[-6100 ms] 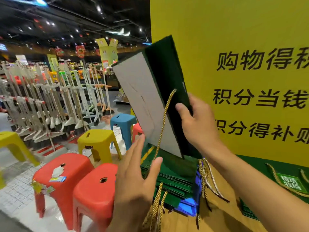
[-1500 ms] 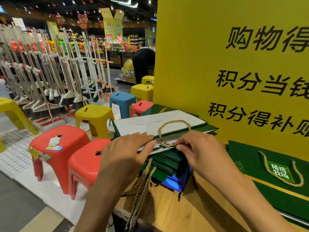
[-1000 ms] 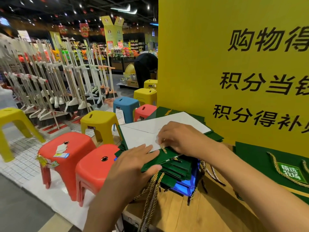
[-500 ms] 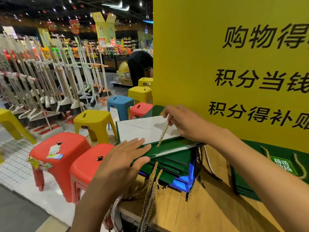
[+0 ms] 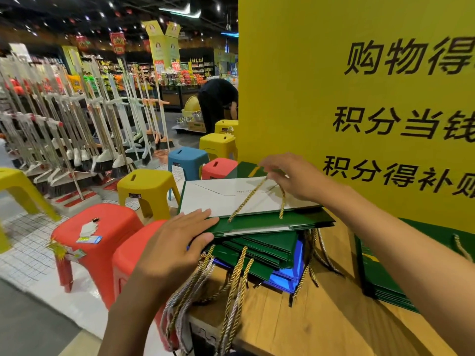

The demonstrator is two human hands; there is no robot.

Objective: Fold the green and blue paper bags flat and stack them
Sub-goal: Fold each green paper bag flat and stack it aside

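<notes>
Head view gives me the yellow sign (image 5: 308,86) first: it fills the right half with black characters and stands at the back of the wooden table (image 5: 321,325). On the table's left corner sits the stack of folded bags (image 5: 267,250). It is mostly green, with blue bags (image 5: 290,276) showing near the bottom and many rope handles dangling over the near edge. A second pile of green bags (image 5: 380,286) lies to the right, apart from the stack and partly behind the right forearm.

The top green bag (image 5: 218,199) lies flat on the stack, its white panel facing up and a green strip along the near edge. I see the left hand (image 5: 174,247) resting on that bag's near left corner, fingers straight and close together, palm down on the green strip. The right hand (image 5: 293,176) is over the bag's far right side, close to the sign, its curled fingers pinching the gold rope handle (image 5: 246,199). From the pinch the rope runs in two strands across the white panel to the bag's near edge. The bag lies between the two hands, below the right one's pinch.
</notes>
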